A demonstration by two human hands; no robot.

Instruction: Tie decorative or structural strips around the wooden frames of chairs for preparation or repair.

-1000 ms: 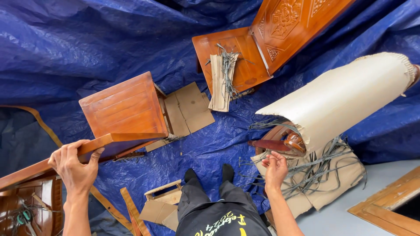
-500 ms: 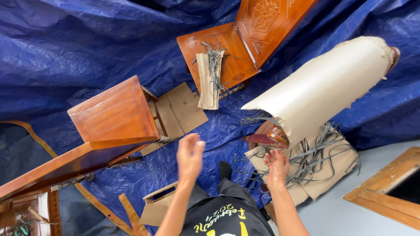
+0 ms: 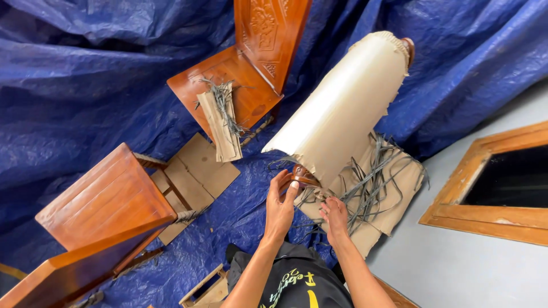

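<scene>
The left hand (image 3: 281,206) was curled around the dark wooden end (image 3: 302,175) that poked out from under the paper wrapping (image 3: 342,108), fingers and thumb gripping it, apparently to steady the piece while the covering was worked on. The right hand (image 3: 335,217) was half closed just beside it, fingertips pinching at the torn lower edge of the wrapping and the grey strapping strips (image 3: 371,188) tangled there; whether it had a firm grip on a strip could not be told. The wrapped furniture piece lay tilted on crumpled cardboard (image 3: 399,199), on the blue tarpaulin (image 3: 85,85) that covered the floor, its far end pointing away from the person. A carved wooden chair (image 3: 251,74) lay on the tarpaulin beyond, with a folded cardboard scrap (image 3: 220,128) and loose strips on its seat, seemingly discarded packing. To the left a plain wooden chair (image 3: 105,202) lay tipped over flattened cardboard (image 3: 197,174). A wooden frame (image 3: 485,217) rested on the grey floor (image 3: 456,268) at the right.
</scene>
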